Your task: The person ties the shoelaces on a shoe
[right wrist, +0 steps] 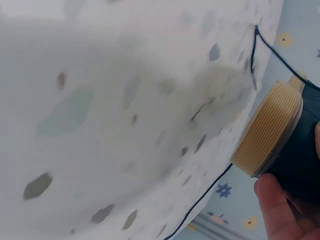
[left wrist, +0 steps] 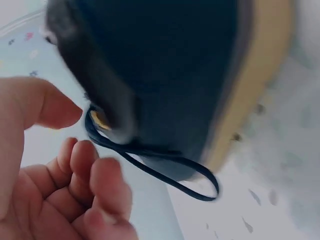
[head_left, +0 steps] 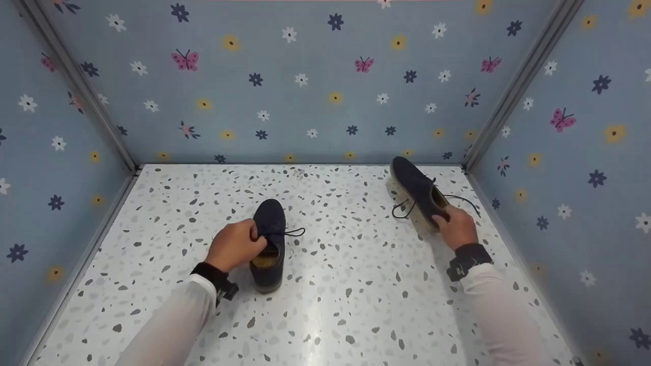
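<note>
A dark navy lace-up shoe [head_left: 268, 218] stands on the floor left of centre, toe towards the back panel, a lace loop [head_left: 295, 232] sticking out to its right. My left hand [head_left: 236, 246] is over its opening; in the left wrist view the thumb and loosely bent fingers [left wrist: 107, 182] are apart, close to the lace [left wrist: 170, 170], with nothing pinched between them. My right hand [head_left: 459, 229] grips the heel of the other navy shoe [head_left: 414, 180], which is tilted toe to the upper left. Its ribbed tan sole [right wrist: 270, 130] shows, laces hanging loose.
White speckled floor [head_left: 346, 305] lies beneath both shoes. Blue panels with flowers and butterflies enclose it: back panel [head_left: 305, 61], left panel [head_left: 40, 168] and right panel [head_left: 580, 178]. The right shoe's toe is close to the back panel. Black straps with small devices sit on both wrists.
</note>
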Motion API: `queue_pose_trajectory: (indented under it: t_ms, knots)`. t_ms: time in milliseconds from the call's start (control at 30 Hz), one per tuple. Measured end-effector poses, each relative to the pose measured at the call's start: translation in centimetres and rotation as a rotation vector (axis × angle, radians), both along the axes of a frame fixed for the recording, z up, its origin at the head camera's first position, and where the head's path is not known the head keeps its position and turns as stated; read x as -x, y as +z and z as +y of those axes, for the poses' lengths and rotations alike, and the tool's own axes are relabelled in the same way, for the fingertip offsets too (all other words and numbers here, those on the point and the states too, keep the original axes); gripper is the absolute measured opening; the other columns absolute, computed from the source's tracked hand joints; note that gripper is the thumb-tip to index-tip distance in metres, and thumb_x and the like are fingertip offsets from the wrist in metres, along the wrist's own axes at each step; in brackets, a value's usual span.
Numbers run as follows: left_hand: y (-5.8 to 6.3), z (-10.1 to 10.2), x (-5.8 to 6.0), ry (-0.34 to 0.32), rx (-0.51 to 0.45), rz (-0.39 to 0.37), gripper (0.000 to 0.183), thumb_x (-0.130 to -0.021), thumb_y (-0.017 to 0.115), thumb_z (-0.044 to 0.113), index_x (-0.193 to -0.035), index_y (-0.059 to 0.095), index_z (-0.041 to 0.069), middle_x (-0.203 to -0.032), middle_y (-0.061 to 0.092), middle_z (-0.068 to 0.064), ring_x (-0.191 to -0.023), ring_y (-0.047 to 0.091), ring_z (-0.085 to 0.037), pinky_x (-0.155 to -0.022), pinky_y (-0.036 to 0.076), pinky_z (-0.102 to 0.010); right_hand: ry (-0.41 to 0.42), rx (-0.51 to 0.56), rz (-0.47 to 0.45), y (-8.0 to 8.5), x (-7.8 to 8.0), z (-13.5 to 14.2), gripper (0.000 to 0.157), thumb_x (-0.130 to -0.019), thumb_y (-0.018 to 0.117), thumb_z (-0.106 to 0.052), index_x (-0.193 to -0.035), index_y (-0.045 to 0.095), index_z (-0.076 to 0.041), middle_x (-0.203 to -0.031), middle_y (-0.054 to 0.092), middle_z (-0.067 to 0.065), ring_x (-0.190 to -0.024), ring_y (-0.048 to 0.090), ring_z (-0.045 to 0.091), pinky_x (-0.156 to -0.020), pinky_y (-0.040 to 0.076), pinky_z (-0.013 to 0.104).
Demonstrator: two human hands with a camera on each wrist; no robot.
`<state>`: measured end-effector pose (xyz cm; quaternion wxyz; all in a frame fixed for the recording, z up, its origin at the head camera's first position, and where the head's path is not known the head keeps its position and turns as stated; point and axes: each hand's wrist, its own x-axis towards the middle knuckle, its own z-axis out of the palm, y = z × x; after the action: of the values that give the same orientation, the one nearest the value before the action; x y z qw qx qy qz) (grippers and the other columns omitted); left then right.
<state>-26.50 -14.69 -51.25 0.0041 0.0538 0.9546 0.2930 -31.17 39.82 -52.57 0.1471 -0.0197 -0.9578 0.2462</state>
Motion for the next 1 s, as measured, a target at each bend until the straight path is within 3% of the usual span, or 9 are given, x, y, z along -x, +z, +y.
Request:
queue_pose_trajectory:
  t_ms: [233,500,600,767,900,1000]
  knots:
    - [1.5,3.3,-0.1,-0.037,-0.023,0.131,0.022,-0.089,0.070,0.025,-0.079,0.054,0.015,-0.070,0.057,-0.001,-0.063,0.054,-0.019,-0.058,0.039,-0.031,0.022,0.045,0.080,1.1,-0.8,-2.5,0.021,-0.101,0.071,-0.022,-0.097,0.065,-0.002,-0.099,0.071,0.022,-0.091,0.067,0.038,-0.080,0.052,0.051]
    - [2.2,8.5,0.4,-0.191,-0.019,0.204,0.015,-0.090,0.071,0.026,-0.088,0.066,0.011,-0.072,0.061,0.002,-0.063,0.052,-0.015,-0.063,0.044,-0.033,0.090,0.094,0.160,2.4,-2.2,-5.7,0.024,-0.098,0.075,-0.022,-0.106,0.071,0.001,-0.102,0.074,0.023,-0.094,0.072,0.037,-0.080,0.059,0.051]
    - [2.1,10.5,0.7,-0.252,-0.019,0.182,0.017,-0.092,0.070,0.027,-0.095,0.069,0.011,-0.073,0.063,0.001,-0.063,0.053,-0.014,-0.062,0.045,-0.034,0.119,0.120,0.175,2.9,-3.0,-6.9,0.024,-0.097,0.076,-0.021,-0.105,0.071,0.001,-0.100,0.075,0.022,-0.092,0.073,0.037,-0.079,0.060,0.051]
    - [1.2,13.4,1.2,-0.328,-0.058,0.071,0.029,-0.095,0.067,0.027,-0.119,0.072,0.010,-0.076,0.067,0.001,-0.064,0.055,-0.012,-0.064,0.047,-0.033,0.164,0.147,0.178,3.6,-4.3,-9.0,0.022,-0.096,0.077,-0.021,-0.101,0.072,0.000,-0.097,0.076,0.020,-0.090,0.074,0.034,-0.077,0.061,0.049]
    - [0.4,15.3,1.8,-0.342,-0.055,0.025,0.045,-0.096,0.068,0.028,-0.139,0.064,0.013,-0.079,0.069,0.002,-0.067,0.058,-0.011,-0.067,0.050,-0.034,0.195,0.169,0.175,4.0,-5.1,-10.5,0.020,-0.096,0.077,-0.021,-0.098,0.072,-0.002,-0.094,0.077,0.017,-0.086,0.075,0.030,-0.075,0.062,0.047]
    - [-0.1,16.5,2.2,-0.333,-0.063,0.023,0.053,-0.096,0.071,0.031,-0.145,0.060,0.016,-0.085,0.072,0.000,-0.072,0.061,-0.013,-0.074,0.054,-0.038,0.214,0.185,0.170,4.0,-5.5,-11.4,0.019,-0.096,0.077,-0.021,-0.097,0.072,-0.003,-0.093,0.078,0.015,-0.084,0.075,0.027,-0.075,0.062,0.045]
